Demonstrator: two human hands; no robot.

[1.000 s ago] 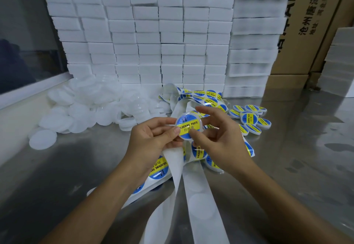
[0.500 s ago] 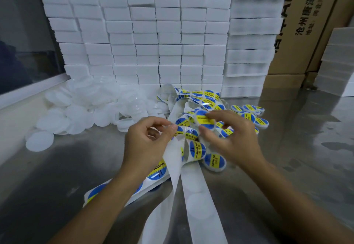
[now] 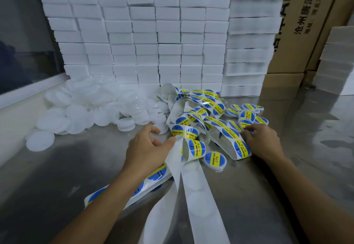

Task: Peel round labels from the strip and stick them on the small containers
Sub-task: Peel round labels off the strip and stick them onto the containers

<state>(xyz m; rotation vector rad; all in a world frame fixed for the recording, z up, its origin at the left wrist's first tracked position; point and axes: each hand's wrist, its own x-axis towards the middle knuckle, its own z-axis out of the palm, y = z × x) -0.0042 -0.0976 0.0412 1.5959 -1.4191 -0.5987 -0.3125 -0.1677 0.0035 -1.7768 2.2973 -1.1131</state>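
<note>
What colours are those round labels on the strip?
Blue with a yellow band across, seen in the head view: round labels on the strip.

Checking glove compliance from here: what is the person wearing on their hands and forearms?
Nothing shows on either. The left hand and right hand are bare, with no gloves, rings or finger cots visible. Both forearms are uncovered down to the bottom edge of the head view: no sleeves, wristbands or watch in sight.

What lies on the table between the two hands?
In the head view, between the left hand and right hand lies the tangled label strip, with one labelled container below it.
</note>
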